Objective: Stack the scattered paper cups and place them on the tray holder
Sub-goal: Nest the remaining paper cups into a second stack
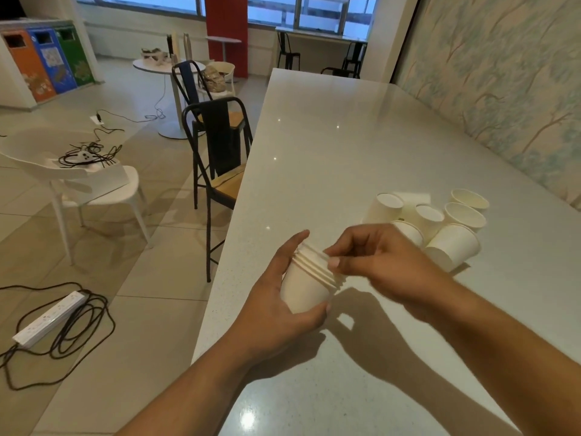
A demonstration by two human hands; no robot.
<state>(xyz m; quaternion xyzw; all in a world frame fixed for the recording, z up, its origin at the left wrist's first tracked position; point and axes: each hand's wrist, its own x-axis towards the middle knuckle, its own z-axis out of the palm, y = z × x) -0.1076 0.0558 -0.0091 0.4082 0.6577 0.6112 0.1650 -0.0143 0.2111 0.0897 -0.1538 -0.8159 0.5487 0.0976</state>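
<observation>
A stack of white paper cups (305,287) is held tilted above the white counter (330,158). My left hand (276,306) grips the stack round its lower body. My right hand (374,256) has its fingers curled at the stack's rims, thumb and fingertips on the top cup. To the right, several loose white paper cups (452,243) lie scattered, some upright, some on their sides, around a pale flat piece (412,198) partly hidden behind them.
The counter's left edge (239,196) drops to the floor. Black metal chairs (217,158) stand against that edge. On the floor lie a power strip with coiled cable (50,319) and a white chair (94,184). A patterned wall (503,89) borders the counter on the right.
</observation>
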